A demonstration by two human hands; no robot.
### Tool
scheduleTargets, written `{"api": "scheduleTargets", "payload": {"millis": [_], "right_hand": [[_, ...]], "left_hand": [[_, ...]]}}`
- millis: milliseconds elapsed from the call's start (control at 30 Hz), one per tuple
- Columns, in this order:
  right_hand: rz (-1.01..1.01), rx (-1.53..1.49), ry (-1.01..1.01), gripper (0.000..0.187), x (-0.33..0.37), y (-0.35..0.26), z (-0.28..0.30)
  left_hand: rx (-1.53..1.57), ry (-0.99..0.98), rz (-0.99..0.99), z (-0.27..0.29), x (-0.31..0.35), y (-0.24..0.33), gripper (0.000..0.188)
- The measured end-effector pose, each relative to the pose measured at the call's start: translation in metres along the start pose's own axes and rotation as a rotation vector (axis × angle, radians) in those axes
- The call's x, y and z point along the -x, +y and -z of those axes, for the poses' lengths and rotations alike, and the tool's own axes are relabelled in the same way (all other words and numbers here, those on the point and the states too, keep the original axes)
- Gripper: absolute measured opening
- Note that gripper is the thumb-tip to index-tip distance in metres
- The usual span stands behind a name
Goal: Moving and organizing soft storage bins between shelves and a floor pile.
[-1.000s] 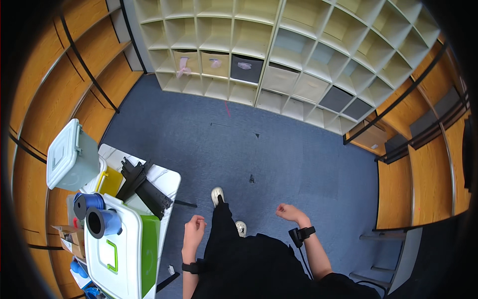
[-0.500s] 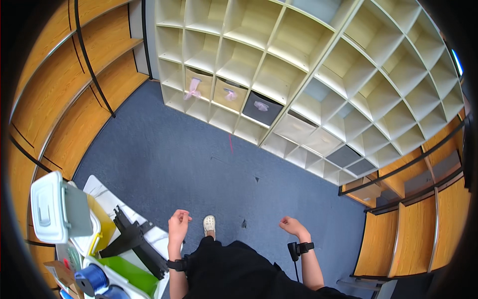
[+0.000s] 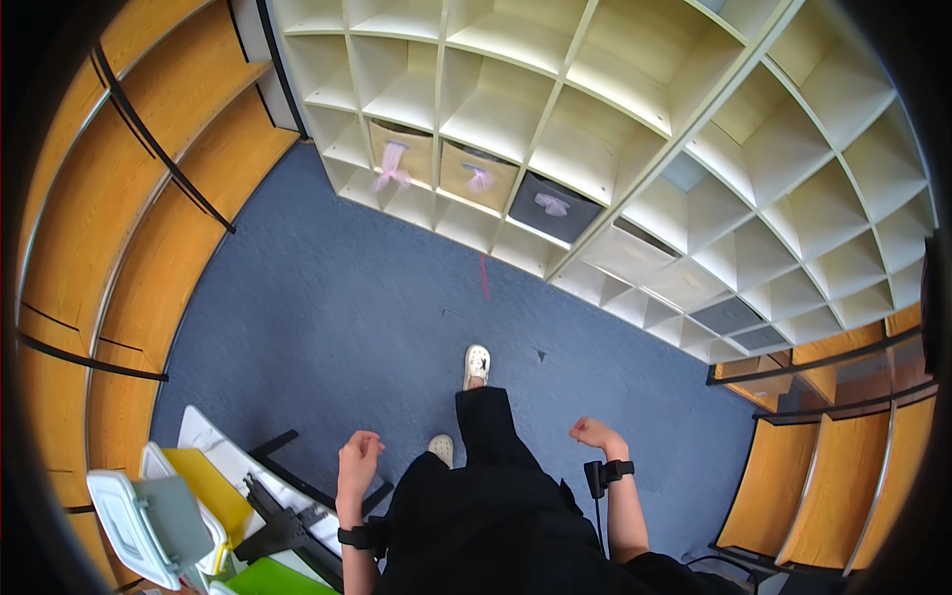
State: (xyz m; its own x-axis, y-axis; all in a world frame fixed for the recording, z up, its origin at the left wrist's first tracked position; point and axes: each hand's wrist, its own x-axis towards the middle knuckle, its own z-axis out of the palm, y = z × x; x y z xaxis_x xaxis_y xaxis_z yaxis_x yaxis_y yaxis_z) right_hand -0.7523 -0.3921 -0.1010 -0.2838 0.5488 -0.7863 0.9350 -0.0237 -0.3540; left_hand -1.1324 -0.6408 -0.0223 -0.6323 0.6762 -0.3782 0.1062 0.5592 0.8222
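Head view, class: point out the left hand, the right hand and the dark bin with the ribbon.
Left hand (image 3: 357,461), head view: middle of the hand.
Right hand (image 3: 597,434), head view: middle of the hand.
Dark bin (image 3: 557,222), head view: front panel.

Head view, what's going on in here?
A person is on their feet on the blue floor, one shoe ahead of the other, with white shelves in front. The left hand and right hand are loosely curled, and neither holds anything that I can see. The left hand is the nearer one to the table, which bears lidded boxes and a black part. A few bins sit in the shelves.
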Motion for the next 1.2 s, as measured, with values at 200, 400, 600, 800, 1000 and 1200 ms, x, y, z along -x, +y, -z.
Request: {"api": "scheduleTargets", "payload": {"millis": [200,400,600,800,1000,1200], "right_hand": [[0.139,0.100,0.154,0.034,-0.104,-0.082,0.095],[0.353,0.126,0.195,0.031,-0.163,-0.168,0.186],[0.464,0.080,0.138,0.029,-0.199,-0.237,0.244],[0.450,-0.015,-0.019,0.027,-0.275,-0.294,0.265],[0.231,-0.294,-0.123,0.037,-0.367,-0.351,0.271],[0.215,-0.203,0.087,0.061,-0.462,-0.414,0.268]], "left_hand": [[-0.060,0.018,0.034,-0.027,-0.088,0.074,0.016],[-0.113,0.020,-0.022,-0.044,-0.177,0.132,0.017],[-0.044,0.017,0.038,-0.066,-0.231,0.155,0.017],[0.048,-0.023,0.017,-0.061,-0.323,0.168,0.016],[-0.020,0.139,-0.068,-0.046,-0.486,0.178,0.014],[-0.185,0.176,-0.278,-0.057,-0.669,0.179,0.040]]}}
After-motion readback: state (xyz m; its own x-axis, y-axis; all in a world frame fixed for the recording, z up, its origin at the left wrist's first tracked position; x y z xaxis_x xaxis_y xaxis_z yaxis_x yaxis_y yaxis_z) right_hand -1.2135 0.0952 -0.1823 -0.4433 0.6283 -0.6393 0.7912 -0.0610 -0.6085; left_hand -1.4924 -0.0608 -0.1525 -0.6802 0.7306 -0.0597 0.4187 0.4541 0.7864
